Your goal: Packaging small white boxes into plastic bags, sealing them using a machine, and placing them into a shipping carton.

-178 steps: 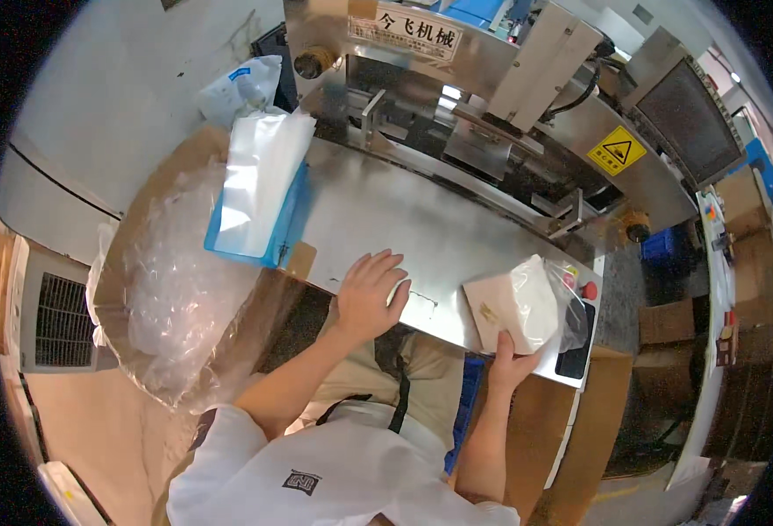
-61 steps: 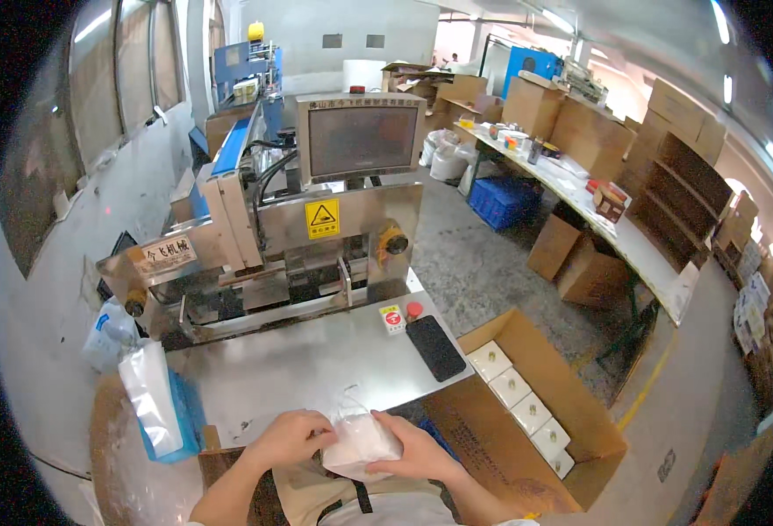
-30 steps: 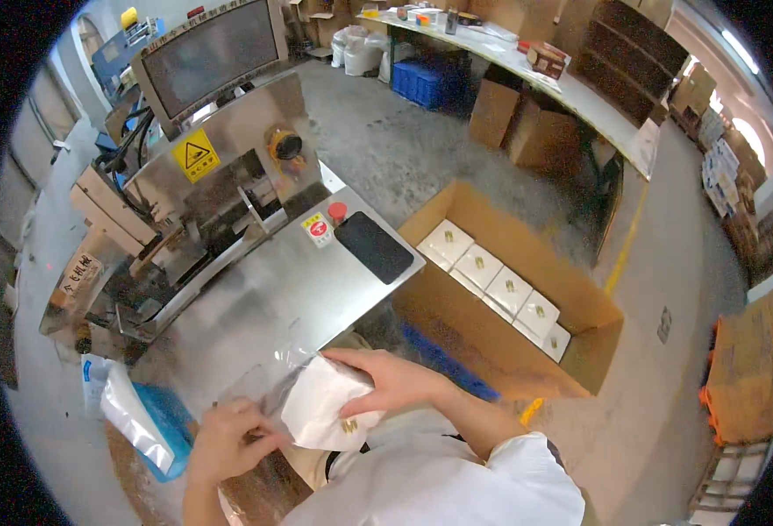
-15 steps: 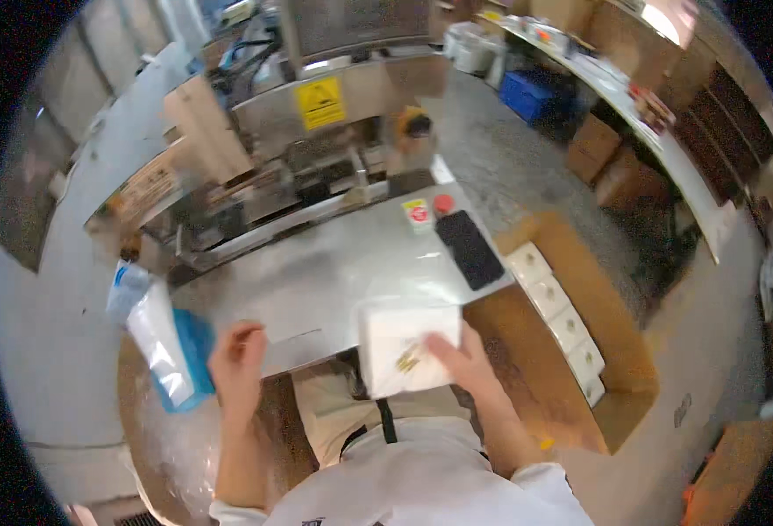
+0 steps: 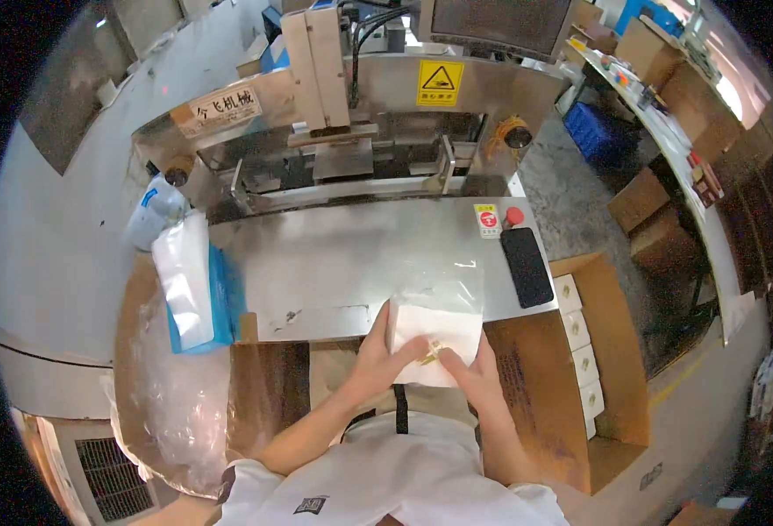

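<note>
My left hand (image 5: 376, 361) and my right hand (image 5: 477, 375) both grip a square white pack (image 5: 439, 326) with a small gold print. It is held low over the near edge of the metal table (image 5: 334, 263). A clear plastic bag (image 5: 448, 280) surrounds the pack and stretches past its far end. Both thumbs press on the front of the pack beside the gold print, while the other fingers are mostly hidden behind it.
A machine (image 5: 334, 162) spans the table's far side. A blue box (image 5: 224, 298) with white plastic sheets stands at the left, above a plastic-lined carton (image 5: 128, 351). At the right lie a black phone (image 5: 527, 267) and a red button (image 5: 515, 216). Several white packs line another carton (image 5: 623, 351).
My left hand has moved right from beside the blue box and now holds the pack too. A clear bag now shows past the pack's far end. The head view has shifted.
</note>
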`<action>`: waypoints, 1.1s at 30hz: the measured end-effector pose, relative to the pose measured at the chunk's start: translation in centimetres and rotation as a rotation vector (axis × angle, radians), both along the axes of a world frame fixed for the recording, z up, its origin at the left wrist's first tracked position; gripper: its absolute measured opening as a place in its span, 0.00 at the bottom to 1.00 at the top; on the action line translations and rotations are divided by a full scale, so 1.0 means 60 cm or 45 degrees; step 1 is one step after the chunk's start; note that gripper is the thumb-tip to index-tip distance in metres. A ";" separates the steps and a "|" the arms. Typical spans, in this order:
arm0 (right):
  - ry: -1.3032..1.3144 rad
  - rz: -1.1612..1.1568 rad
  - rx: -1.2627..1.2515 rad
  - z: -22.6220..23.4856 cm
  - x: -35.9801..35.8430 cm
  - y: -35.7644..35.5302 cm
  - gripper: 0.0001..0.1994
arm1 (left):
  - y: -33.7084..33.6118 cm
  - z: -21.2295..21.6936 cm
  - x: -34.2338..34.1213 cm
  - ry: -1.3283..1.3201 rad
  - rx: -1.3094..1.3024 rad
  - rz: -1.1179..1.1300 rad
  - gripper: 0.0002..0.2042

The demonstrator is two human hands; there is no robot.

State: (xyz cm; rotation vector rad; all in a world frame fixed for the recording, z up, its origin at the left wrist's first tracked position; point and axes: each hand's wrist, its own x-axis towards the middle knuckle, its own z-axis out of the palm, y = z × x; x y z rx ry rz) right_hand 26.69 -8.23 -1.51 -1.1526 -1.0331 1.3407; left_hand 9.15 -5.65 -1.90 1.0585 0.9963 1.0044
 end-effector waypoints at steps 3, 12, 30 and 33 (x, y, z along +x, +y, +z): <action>-0.195 0.006 -0.028 0.007 -0.005 0.004 0.29 | -0.002 0.006 -0.002 -0.039 0.048 0.009 0.38; -0.106 -0.168 -0.082 0.008 0.019 0.008 0.28 | 0.003 0.009 -0.049 0.122 0.145 0.040 0.38; 0.078 -0.952 0.178 0.119 0.301 0.355 0.28 | 0.150 -0.014 -0.122 1.784 0.741 0.150 0.27; -0.024 -0.865 -0.008 0.101 0.398 0.434 0.27 | 0.162 -0.010 -0.115 1.681 0.522 -0.002 0.34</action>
